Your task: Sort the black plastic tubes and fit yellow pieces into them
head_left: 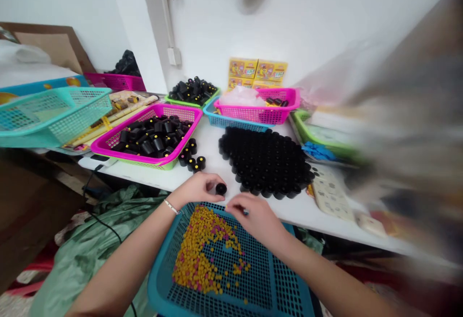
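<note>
My left hand (197, 187) holds a short black cylinder (221, 189) between its fingertips, and a silver bracelet (171, 206) circles that wrist. My right hand (253, 215) is close beside it with its fingertips drawn together; whether they hold a tiny piece I cannot tell. Both hands are over the near rim of a blue mesh basket (224, 278), which holds a heap of small yellow and pink pellets (202, 249). Beyond my hands, a black tray of packed cylinders (265, 162) lies on the white table (307, 215), with several loose cylinders (190, 155) to my left.
A pink-and-green basket of black cylinders (152, 136) stands left of the loose ones. Behind are a green tray of black pieces (191, 92), a pink basket (256, 112) and yellow boxes (256, 73). A teal basket (54, 114) overhangs the left. A large blurred shape (408, 129) fills the right.
</note>
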Motion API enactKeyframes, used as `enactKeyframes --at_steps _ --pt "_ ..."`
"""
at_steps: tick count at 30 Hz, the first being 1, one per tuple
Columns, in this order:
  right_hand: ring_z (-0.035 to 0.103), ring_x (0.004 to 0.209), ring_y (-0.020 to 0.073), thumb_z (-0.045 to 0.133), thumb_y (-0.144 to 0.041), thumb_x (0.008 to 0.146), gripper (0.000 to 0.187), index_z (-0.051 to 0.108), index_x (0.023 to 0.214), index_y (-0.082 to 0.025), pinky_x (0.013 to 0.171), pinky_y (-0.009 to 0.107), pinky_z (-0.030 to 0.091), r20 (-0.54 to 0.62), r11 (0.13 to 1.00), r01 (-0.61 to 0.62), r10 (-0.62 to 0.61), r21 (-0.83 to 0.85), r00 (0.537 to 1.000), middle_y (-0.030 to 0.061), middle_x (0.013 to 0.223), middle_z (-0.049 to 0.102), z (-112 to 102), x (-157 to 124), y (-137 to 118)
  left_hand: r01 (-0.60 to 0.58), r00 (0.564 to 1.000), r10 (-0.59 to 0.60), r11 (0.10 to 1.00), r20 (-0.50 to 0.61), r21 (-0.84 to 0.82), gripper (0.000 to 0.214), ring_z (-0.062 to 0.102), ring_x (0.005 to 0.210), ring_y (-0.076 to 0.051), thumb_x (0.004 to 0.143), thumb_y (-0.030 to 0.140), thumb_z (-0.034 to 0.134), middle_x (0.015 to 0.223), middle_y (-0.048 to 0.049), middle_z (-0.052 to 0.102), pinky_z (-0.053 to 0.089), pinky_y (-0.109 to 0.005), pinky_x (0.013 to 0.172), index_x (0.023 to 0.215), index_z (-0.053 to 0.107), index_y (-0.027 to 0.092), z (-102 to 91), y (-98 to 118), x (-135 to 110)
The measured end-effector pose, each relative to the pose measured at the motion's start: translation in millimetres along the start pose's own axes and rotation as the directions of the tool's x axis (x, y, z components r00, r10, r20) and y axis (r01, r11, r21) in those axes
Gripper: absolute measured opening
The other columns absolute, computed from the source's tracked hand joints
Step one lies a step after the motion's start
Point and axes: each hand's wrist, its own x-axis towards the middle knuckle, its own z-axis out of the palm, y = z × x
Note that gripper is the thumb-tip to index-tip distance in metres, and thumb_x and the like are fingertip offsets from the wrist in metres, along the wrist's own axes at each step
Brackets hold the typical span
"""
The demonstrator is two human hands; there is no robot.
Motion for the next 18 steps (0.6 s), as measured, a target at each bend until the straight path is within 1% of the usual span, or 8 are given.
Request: enactKeyframes --at_steps 1,2,3,5,7,9,11,18 --pt "0.067 0.080 0.0130 0.064 -0.012 0.086 0.012 0.072 0.081 -0.021 0.077 0.024 0.052 -0.065 1.000 0.025 -0.025 -0.001 0.998 -0.0001 0.084 0.072 -5 12 -3 -0.002 1.000 0.002 1.000 0.005 -0.008 0.035 0.041 0.054 -0.009 0.074 0.039 0.073 0.060 0.0063 0.047 0.031 -0.020 0.050 0.098 0.068 0.016 -0.7 1 0" --pt "0.067 0.080 0.0125 0.066 -0.011 0.084 0.012 0.072 0.080 -0.021 0.077 0.023 0.052 -0.096 0.999 0.047 -0.049 -0.014 0.994 -0.0002 0.084 0.073 -8 23 -4 -0.006 1.000 0.006 1.000 0.008 -0.013 0.035 0.041 0.054 -0.009 0.073 0.040 0.074 0.059 0.0067 0.046 0.031 -0.020 0.051 0.097 0.068 0.016 -1.4 1 0" --pt "0.067 0.079 0.0120 0.067 -0.008 0.082 0.014 0.073 0.079 -0.020 0.076 0.022 0.052 -0.097 0.997 0.063 -0.066 -0.032 0.993 -0.0002 0.084 0.073 -10 33 -4 -0.009 1.000 0.009 1.000 0.008 -0.013 0.035 0.040 0.054 -0.009 0.071 0.041 0.075 0.059 0.0071 0.045 0.030 -0.020 0.051 0.095 0.068 0.016 -2.0 1 0" --pt "0.068 0.075 0.0119 0.068 -0.003 0.079 0.018 0.073 0.075 -0.019 0.075 0.022 0.052 -0.038 0.994 0.077 -0.080 -0.071 0.996 -0.0001 0.081 0.073 -12 49 -3 -0.015 1.000 0.015 1.000 0.002 -0.005 0.035 0.040 0.054 -0.009 0.069 0.042 0.078 0.058 0.0075 0.043 0.029 -0.020 0.051 0.091 0.069 0.016 -2.6 -1 0" --pt "0.067 0.072 0.0126 0.067 0.000 0.076 0.021 0.074 0.071 -0.019 0.074 0.023 0.052 0.040 0.992 0.070 -0.066 -0.110 0.997 0.0000 0.077 0.072 -13 58 -2 -0.019 1.000 0.019 1.000 -0.004 0.006 0.035 0.040 0.054 -0.009 0.068 0.042 0.078 0.058 0.0077 0.044 0.029 -0.020 0.051 0.089 0.069 0.016 -2.5 -3 0" --pt "0.066 0.069 0.0128 0.066 0.002 0.075 0.022 0.074 0.069 -0.019 0.071 0.024 0.051 0.088 0.990 0.042 -0.031 -0.135 0.996 0.0001 0.075 0.071 -14 63 -2 -0.024 1.000 0.024 1.000 -0.005 0.011 0.036 0.040 0.054 -0.009 0.068 0.044 0.079 0.057 0.0079 0.044 0.029 -0.020 0.051 0.090 0.069 0.017 -2.2 -5 0" --pt "0.065 0.068 0.0126 0.064 0.002 0.074 0.023 0.074 0.069 -0.018 0.070 0.024 0.051 0.112 0.989 0.021 -0.005 -0.147 0.994 0.0003 0.074 0.071 -15 66 -4 -0.031 0.999 0.031 0.999 -0.006 0.014 0.036 0.040 0.053 -0.009 0.068 0.045 0.078 0.057 0.0081 0.044 0.029 -0.020 0.051 0.089 0.069 0.017 -1.9 -6 0" --pt "0.064 0.066 0.0128 0.063 0.004 0.070 0.024 0.073 0.067 -0.017 0.067 0.023 0.050 0.154 0.983 -0.003 0.032 -0.185 0.987 0.0007 0.071 0.070 -15 72 -10 -0.047 0.999 0.047 0.998 -0.013 0.037 0.038 0.041 0.053 -0.009 0.067 0.048 0.078 0.058 0.0072 0.049 0.027 -0.020 0.051 0.084 0.068 0.017 -2.1 -8 1"
